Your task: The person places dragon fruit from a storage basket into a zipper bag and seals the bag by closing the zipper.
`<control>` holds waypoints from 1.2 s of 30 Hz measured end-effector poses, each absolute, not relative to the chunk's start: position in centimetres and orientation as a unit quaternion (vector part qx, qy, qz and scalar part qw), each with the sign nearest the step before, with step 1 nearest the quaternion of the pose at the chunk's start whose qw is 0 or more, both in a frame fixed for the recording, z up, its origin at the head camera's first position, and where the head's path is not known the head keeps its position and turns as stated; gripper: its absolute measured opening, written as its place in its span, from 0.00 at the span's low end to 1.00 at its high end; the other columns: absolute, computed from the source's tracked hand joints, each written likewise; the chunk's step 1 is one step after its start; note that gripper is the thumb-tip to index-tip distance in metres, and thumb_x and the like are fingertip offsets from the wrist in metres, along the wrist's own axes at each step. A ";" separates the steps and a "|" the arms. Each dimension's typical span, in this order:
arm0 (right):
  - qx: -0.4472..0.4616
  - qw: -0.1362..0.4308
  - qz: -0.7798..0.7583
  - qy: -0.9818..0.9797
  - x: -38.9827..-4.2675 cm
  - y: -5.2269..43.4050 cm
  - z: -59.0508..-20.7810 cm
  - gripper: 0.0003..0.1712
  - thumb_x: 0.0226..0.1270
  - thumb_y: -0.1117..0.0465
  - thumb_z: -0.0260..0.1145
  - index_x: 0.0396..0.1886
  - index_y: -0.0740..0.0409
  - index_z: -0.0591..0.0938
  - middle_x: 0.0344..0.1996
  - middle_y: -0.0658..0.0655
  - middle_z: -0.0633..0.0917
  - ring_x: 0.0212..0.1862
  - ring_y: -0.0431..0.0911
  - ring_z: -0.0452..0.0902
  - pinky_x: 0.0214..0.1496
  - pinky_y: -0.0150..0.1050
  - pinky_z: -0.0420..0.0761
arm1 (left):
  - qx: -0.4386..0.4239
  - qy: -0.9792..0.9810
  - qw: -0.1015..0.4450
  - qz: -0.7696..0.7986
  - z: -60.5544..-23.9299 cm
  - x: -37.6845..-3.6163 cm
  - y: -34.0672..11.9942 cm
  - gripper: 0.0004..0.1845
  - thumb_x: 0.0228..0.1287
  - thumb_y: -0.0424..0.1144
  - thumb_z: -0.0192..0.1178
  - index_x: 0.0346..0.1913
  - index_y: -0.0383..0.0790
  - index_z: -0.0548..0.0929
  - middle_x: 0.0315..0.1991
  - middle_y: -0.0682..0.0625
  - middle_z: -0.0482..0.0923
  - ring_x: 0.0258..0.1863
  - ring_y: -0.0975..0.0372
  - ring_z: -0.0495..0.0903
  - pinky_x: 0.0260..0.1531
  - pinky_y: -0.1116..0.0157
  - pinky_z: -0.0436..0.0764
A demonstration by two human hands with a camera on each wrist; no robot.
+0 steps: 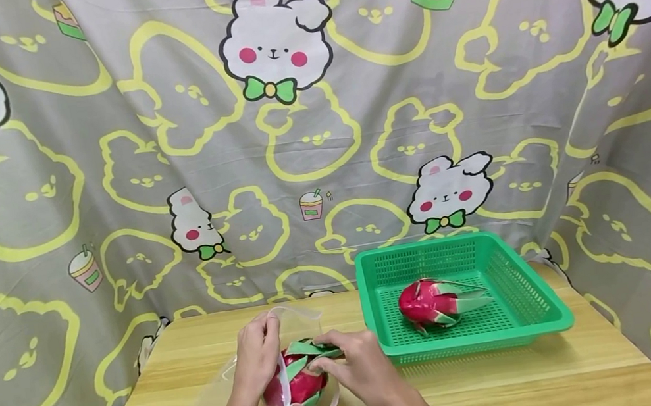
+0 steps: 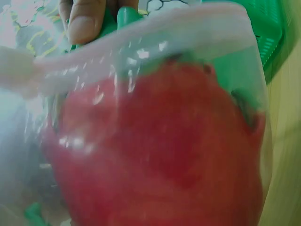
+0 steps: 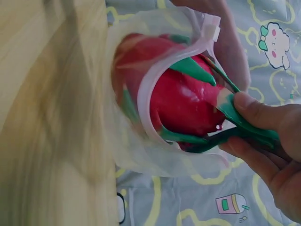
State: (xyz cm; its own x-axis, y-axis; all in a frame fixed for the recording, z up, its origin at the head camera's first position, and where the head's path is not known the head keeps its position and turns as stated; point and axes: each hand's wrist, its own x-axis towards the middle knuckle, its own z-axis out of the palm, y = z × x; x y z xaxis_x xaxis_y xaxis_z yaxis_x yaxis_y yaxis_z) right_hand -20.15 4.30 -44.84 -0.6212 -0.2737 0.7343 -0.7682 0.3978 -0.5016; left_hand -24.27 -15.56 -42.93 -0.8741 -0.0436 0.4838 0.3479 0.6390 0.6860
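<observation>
While the left hand [image 1: 258,355] pinches the bag [image 1: 281,403] rim, the right hand [image 1: 357,362] grips the dragon fruit [image 1: 302,381]

Left hand [image 1: 258,355] holds clear bag [image 1: 274,393]; right hand [image 1: 357,365] pinches dragon fruit [image 1: 304,380] leaves; second fruit [image 1: 434,304] in green basket [image 1: 526,301].

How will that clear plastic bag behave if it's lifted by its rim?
The clear plastic bag looks thin and creased, so probably floppy. With the dragon fruit half inside, it would likely sag. Its glossy film may be slippery where the left hand pinches it.
</observation>
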 end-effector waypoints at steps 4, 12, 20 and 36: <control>0.317 0.316 0.427 -0.786 -20.0 3.6 -45.2 0.17 0.54 0.62 0.80 0.43 0.63 0.88 0.39 0.57 0.91 0.42 0.44 0.89 0.43 0.29 0.84 | -0.086 -0.871 0.241 -0.420 -43.0 -24.4 -15.5 0.23 0.74 0.31 0.49 0.16 0.44 0.63 0.17 0.56 0.57 0.20 0.63 0.60 0.23 0.66 0.63; 0.272 0.396 0.412 -0.774 -20.4 2.6 -45.6 0.16 0.49 0.61 0.83 0.37 0.61 0.88 0.33 0.55 0.91 0.37 0.44 0.90 0.36 0.29 0.84 | -0.081 -0.871 0.241 -0.420 -42.7 -24.2 -15.4 0.23 0.73 0.32 0.49 0.16 0.44 0.64 0.17 0.55 0.59 0.23 0.61 0.65 0.27 0.66 0.67; 0.276 0.409 0.365 -0.789 -20.5 2.1 -46.2 0.17 0.47 0.60 0.84 0.36 0.59 0.88 0.34 0.55 0.91 0.38 0.43 0.90 0.38 0.31 0.85 | -0.080 -0.867 0.234 -0.433 -42.6 -24.2 -15.3 0.23 0.74 0.32 0.49 0.15 0.44 0.64 0.17 0.55 0.59 0.20 0.63 0.63 0.24 0.66 0.65; 0.323 0.368 0.353 -0.797 -20.3 1.7 -47.6 0.15 0.49 0.61 0.84 0.35 0.57 0.87 0.33 0.50 0.90 0.37 0.39 0.88 0.38 0.28 0.83 | -0.062 -0.862 0.234 -0.446 -43.0 -24.4 -15.4 0.24 0.75 0.32 0.49 0.16 0.44 0.64 0.16 0.54 0.60 0.18 0.63 0.61 0.21 0.66 0.64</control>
